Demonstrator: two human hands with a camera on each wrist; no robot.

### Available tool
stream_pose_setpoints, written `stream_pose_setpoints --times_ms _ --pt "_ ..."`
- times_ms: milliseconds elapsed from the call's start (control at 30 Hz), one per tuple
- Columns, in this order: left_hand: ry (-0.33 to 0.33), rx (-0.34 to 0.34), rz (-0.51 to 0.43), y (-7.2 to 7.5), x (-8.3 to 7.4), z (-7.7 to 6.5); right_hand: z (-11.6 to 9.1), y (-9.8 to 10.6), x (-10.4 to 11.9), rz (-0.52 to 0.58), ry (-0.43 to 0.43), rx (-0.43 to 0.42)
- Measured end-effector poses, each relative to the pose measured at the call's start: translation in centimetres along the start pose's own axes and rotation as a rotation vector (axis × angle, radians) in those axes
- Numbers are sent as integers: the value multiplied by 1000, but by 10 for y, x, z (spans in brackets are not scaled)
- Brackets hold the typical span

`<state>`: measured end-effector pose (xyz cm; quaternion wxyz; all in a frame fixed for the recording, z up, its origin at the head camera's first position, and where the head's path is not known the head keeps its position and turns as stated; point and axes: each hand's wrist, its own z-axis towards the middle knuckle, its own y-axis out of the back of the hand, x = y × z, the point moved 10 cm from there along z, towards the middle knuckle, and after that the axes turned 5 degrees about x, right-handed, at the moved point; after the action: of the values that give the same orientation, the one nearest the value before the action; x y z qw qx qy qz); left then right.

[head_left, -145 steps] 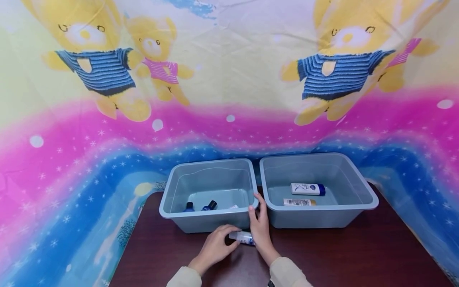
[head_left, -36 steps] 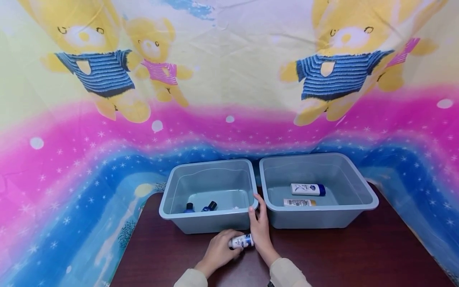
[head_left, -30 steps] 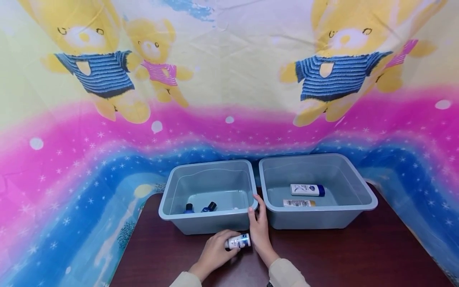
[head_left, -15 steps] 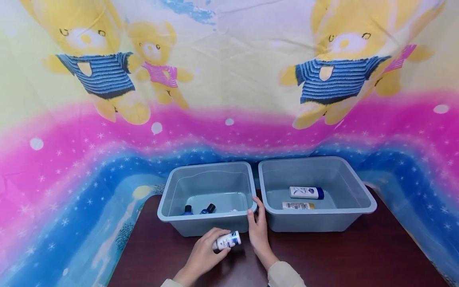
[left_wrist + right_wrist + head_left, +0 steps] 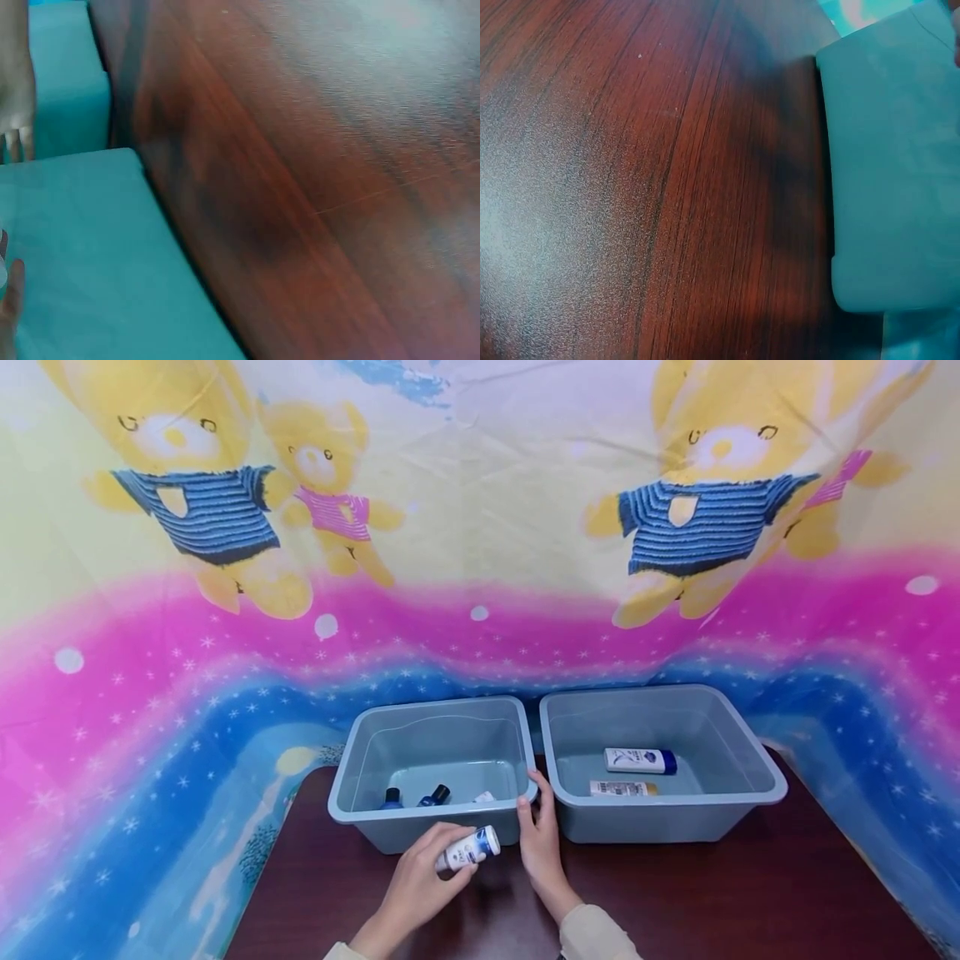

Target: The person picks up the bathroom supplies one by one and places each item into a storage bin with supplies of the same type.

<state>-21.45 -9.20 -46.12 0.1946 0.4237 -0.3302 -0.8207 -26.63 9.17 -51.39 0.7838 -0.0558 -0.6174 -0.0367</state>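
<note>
My left hand (image 5: 420,872) grips a small white bottle (image 5: 467,850) with a blue-and-white label between thumb and fingers. The bottle is tilted above the table, in front of the left grey-blue bin (image 5: 420,817). Its white end points up and right. With thumb and fingers, my right hand (image 5: 542,839) holds the front right corner of that bin's rim. At the left edge of the left wrist view, part of the right hand (image 5: 15,82) and a finger of the left hand (image 5: 10,307) show beside the bins.
Two dark-capped blue bottles (image 5: 433,797) and a partly hidden white item (image 5: 483,797) lie in the left bin. The right bin (image 5: 660,818) holds a white bottle with a blue cap (image 5: 639,761) and a white tube with a gold cap (image 5: 622,788). Both stand on the dark wooden table (image 5: 712,893).
My left hand has lifted the white bottle from beside the right hand, moving it left and tilting it upward, with its label turned into view. The right hand stays at the bin's corner.
</note>
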Motion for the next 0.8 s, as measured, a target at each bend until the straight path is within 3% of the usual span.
stream_pose_setpoints --times_ms 400,800 --pt "-22 6 5 30 -29 24 1 -1 1 8 12 7" --pt "-58 30 22 53 -30 45 0 0 -1 11 -32 9"
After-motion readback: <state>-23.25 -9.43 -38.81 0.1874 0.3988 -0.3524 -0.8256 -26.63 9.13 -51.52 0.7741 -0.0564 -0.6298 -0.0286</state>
